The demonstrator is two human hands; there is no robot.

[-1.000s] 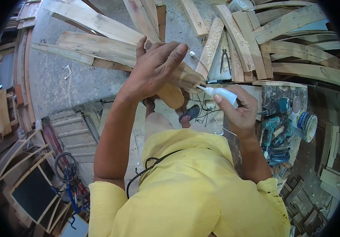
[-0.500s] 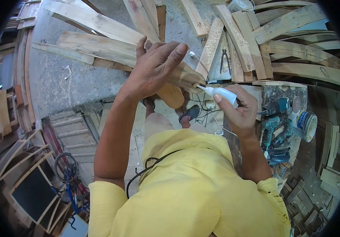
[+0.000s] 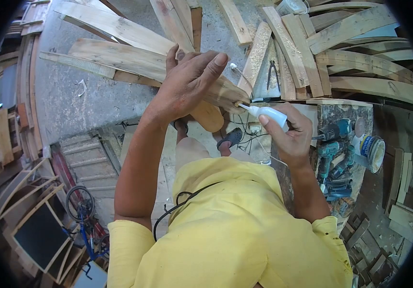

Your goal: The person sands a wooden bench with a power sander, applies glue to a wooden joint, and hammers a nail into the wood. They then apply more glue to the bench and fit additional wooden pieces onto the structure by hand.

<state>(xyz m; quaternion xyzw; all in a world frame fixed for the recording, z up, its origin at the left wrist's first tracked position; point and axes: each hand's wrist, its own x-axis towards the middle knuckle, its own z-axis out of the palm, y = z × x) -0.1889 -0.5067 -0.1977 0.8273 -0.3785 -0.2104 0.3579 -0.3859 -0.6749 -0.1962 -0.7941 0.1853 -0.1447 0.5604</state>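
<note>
My right hand (image 3: pixel 294 134) is closed around a small white squeeze bottle (image 3: pixel 272 116) with a narrow nozzle. The nozzle tip meets a dark notch or knot at the near end of a wooden plank (image 3: pixel 228 93). My left hand (image 3: pixel 192 81) lies across that plank, thumb stretched out on top and fingers bent over toward the far side, where they are partly hidden. Beneath the plank's end, a rounded piece of wood (image 3: pixel 209 117) juts toward me.
Further planks (image 3: pixel 115 26) fan out on the grey work surface (image 3: pixel 72 96). Pliers (image 3: pixel 272 74) lie among sawdust-covered boards, with curved wooden pieces (image 3: pixel 369 60) stacked at right. Teal power tools (image 3: pixel 331 153) and a tub (image 3: pixel 372 152) sit beside my right arm. A bicycle (image 3: pixel 84 206) stands lower left.
</note>
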